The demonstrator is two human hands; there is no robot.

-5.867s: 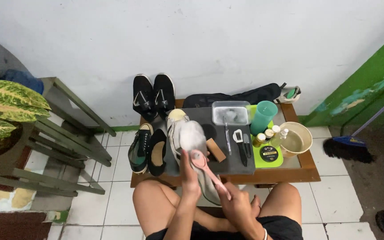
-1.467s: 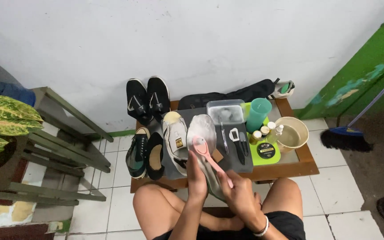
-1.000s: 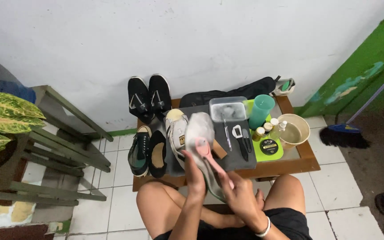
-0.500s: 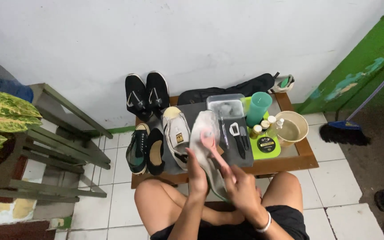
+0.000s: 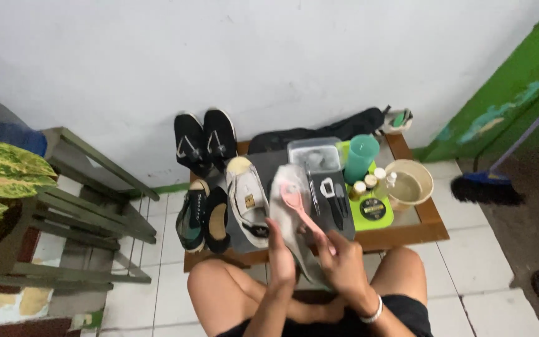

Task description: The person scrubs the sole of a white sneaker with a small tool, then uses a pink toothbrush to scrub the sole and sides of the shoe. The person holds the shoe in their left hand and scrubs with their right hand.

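Shoes (image 5: 219, 181): six; pink brush (image 5: 301, 209): one

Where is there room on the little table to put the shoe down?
Not much. The table is crowded: white shoe, clear box, tools, green cup, bottles and bowl. One bare strip runs along the front edge, below the green tray. The floor tiles on the right are free.

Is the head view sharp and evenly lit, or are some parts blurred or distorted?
Head view: soft even light, no hard shadows or glare; the left hand, right hand, pink brush and white shoe look slightly smeared; the wide lens bends the green wall at the right edge.
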